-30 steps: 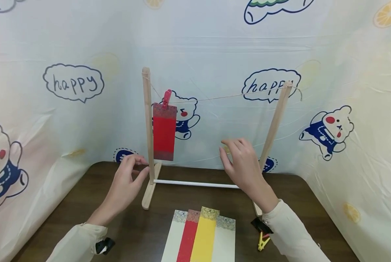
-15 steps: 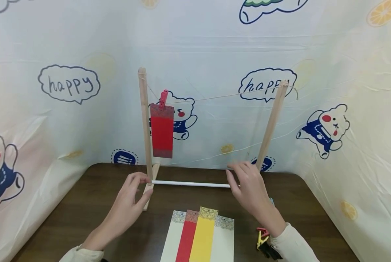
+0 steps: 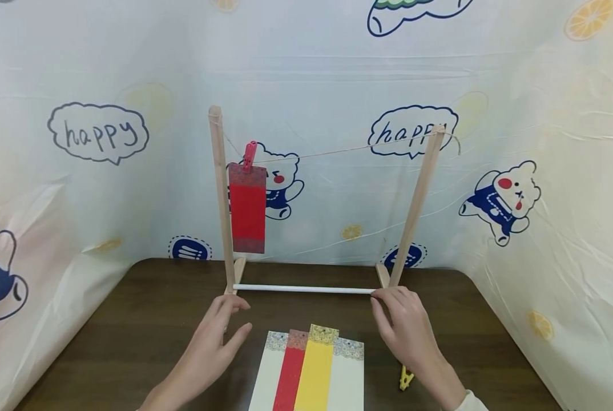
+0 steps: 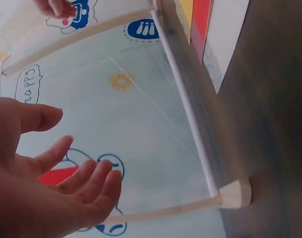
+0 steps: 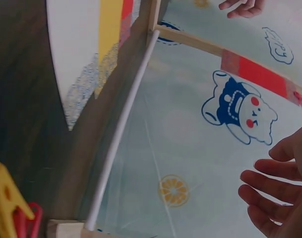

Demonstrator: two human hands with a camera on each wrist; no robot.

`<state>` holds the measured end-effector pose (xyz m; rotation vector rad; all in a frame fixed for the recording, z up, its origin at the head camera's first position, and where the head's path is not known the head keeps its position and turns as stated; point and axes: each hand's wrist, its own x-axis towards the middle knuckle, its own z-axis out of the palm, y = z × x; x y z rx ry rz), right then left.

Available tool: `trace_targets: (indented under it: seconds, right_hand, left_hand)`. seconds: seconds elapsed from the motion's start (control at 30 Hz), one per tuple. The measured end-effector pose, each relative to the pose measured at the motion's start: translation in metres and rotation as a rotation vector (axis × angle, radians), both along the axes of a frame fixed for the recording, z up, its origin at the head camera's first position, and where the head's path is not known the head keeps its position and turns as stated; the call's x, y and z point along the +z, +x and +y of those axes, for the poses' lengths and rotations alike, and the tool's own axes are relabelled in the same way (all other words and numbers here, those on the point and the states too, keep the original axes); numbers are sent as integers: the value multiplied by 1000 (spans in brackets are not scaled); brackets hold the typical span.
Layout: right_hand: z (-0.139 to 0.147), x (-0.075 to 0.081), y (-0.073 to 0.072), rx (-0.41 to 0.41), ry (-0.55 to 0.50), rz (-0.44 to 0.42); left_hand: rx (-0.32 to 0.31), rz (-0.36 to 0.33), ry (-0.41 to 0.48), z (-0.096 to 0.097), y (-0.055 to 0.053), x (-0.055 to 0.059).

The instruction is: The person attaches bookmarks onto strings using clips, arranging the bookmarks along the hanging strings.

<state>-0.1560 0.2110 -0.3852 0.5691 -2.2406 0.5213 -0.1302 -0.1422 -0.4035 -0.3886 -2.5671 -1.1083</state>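
Nearest, four paper strips (image 3: 309,371) lie side by side on the table (image 3: 132,337). The left hand (image 3: 211,342) at ten o'clock and right hand (image 3: 406,331) at two hover with fingers relaxed apart, empty. Beyond stands the wooden rack (image 3: 219,194), its white rod (image 3: 303,289) crossing. A red strip (image 3: 247,208) hangs pegged at twelve. Only the right wrist view shows a red clip (image 5: 26,218) beside the yellow clip (image 5: 4,203).

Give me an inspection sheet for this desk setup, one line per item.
Surface: dark wood table.
Job's things: wooden rack with string; red strip hung by a red peg; four paper strips lying flat.
Clutter: yellow peg, and another red peg beside it in the right wrist view.
Hands: left hand and right hand open, holding nothing, near the rack's feet.
Cables: nothing seen.
Surroundings: cartoon-print sheet around the table.
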Motion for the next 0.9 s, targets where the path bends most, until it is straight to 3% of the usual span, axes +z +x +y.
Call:
trace_targets:
  seconds: [0.17, 0.27, 0.43, 0.57, 0.63, 0.77, 0.9]
  right_hand:
    - [13, -15, 9, -87, -68, -105]
    - [22, -26, 13, -132, -121, -161]
    - [40, -46, 18, -164, -208, -268]
    - [54, -60, 18, -221, -302, -411]
    - [60, -68, 16, -220, -400, -524]
    - [71, -86, 10, -124, -709, -757]
    - [81, -104, 7, -83, -926, -844]
  left_hand:
    - [-12, -182, -50, 14, -1, -11]
    - [-50, -283, -88, 20, -4, -21]
    - [-154, -363, -135, 25, -8, -36]
    - [-195, -404, -170, 27, -10, -44]
    - [-214, -420, -183, 27, -10, -47]
    - [-260, -441, -191, 26, -11, -52]
    - [-290, -457, -201, 26, -11, -55]
